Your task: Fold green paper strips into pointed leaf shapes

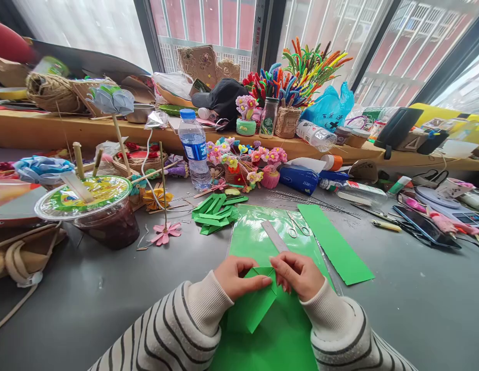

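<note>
A partly folded piece of green paper (258,304) is held between both hands, above a pack of green paper in a clear sleeve (247,232). My left hand (241,277) pinches its left side, thumb across the front. With thumb and fingertips, my right hand (299,273) grips the upper right corner. A metal ruler (274,238) lies on the sleeve just beyond my right hand, its near end hidden. Small scissors (297,225) rest beside it. To the right lies a long green paper strip (336,245), and folded green pieces (214,211) are heaped at the far left of the sleeve.
On the grey table (409,304), a lidded cup of dark drink (108,221) stands at left. A water bottle (193,152), crafted flowers (243,159) and a blue tissue pack (299,178) line the back. A phone (425,224) and a kitchen scale (442,198) lie at right.
</note>
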Demonstrator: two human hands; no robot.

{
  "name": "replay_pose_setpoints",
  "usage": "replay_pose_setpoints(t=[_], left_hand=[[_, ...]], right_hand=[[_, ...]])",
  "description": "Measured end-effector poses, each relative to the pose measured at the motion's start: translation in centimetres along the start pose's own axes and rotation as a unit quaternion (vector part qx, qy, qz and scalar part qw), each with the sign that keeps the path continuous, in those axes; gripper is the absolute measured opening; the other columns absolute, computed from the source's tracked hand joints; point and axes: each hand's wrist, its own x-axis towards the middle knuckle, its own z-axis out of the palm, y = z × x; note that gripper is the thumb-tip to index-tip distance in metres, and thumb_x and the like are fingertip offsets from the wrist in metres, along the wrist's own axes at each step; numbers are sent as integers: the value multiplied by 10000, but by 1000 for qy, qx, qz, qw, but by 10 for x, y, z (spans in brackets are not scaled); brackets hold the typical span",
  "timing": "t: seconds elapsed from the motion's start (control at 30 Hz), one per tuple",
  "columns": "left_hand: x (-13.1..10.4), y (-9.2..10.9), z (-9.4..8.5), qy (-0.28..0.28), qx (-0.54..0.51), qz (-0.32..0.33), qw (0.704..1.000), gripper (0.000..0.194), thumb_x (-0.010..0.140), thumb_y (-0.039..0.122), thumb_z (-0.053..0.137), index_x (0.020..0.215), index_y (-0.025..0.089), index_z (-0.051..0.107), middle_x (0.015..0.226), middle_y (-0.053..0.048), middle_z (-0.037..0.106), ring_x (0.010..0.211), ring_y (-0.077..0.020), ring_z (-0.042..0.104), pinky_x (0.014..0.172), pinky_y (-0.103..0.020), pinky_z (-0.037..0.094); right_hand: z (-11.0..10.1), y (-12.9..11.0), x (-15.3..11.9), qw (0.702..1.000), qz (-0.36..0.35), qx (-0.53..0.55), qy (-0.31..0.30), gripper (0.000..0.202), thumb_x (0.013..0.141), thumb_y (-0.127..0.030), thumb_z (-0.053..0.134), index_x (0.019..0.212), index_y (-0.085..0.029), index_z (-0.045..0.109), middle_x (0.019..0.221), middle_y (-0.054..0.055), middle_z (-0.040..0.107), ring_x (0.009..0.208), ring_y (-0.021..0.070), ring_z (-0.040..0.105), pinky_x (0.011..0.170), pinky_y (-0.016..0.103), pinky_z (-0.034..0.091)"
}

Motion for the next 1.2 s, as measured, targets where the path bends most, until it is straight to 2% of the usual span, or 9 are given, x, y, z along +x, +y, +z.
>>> replay_pose_setpoints(t=[0.23, 0.4, 0.63, 1.03, 1.2], left_hand=[[0, 0, 2, -20, -43, -8, 999, 296, 545, 404, 570, 515, 127, 468, 409, 62, 278, 409, -53, 261, 376, -202, 185], [-2, 2, 3, -6, -87, -28, 996, 305, 511, 407, 592, 514, 124, 480, 413, 58, 335, 411, -55, 296, 385, -198, 213], [0, -1, 2, -3, -92, -37, 995, 325, 490, 427, 598, 491, 123, 483, 402, 64, 299, 404, -53, 269, 384, -206, 187], [2, -4, 3, 27, -19, -21, 999, 368, 506, 466, 567, 426, 141, 414, 387, 69, 198, 393, -47, 191, 386, -230, 105], [1, -1, 1, 12, -11, -20, 1000, 352, 544, 445, 554, 444, 140, 410, 395, 70, 190, 397, -43, 181, 386, -233, 105]], right_hand=[[-2, 2, 1, 1000, -2, 0, -18, 317, 646, -414, 507, 483, -147, 454, 355, -57, 416, 296, 38, 360, 301, 160, 291], [-6, 3, 2, 999, 20, 34, -35, 310, 638, -428, 508, 531, -137, 499, 402, -38, 486, 304, 42, 401, 302, 161, 324], [-5, 5, 3, 994, 48, 93, -44, 280, 589, -408, 568, 536, -140, 506, 358, -67, 449, 292, 45, 404, 294, 160, 328], [2, 6, 3, 999, -4, 31, 6, 278, 615, -406, 543, 539, -144, 492, 362, -69, 401, 305, 49, 362, 318, 179, 305], [5, 5, 2, 998, -37, -20, 37, 267, 633, -395, 524, 545, -145, 490, 385, -59, 387, 330, 56, 368, 335, 183, 298]])
